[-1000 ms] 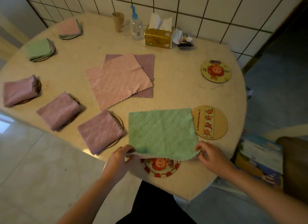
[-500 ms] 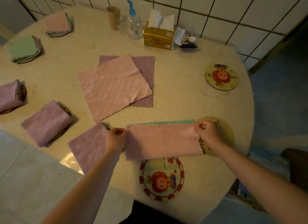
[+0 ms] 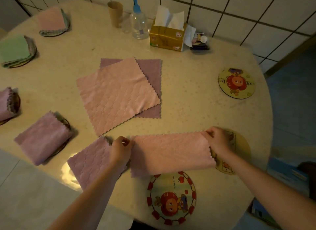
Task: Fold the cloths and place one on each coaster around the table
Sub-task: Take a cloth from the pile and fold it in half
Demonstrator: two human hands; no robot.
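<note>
A pink quilted cloth folded into a long strip (image 3: 171, 152) lies at the table's near edge, between a folded mauve cloth (image 3: 90, 163) and a tan round coaster (image 3: 239, 149) it partly covers. The left hand (image 3: 120, 148) and right hand (image 3: 218, 141) pinch its far corners, fingers closed on the fabric. If either pinch loosens, the layers could slide out of line, skewing the next fold.

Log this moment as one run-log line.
step: folding | left hand, right hand: pinching ends of half-folded cloth | coasters bare: three
</note>
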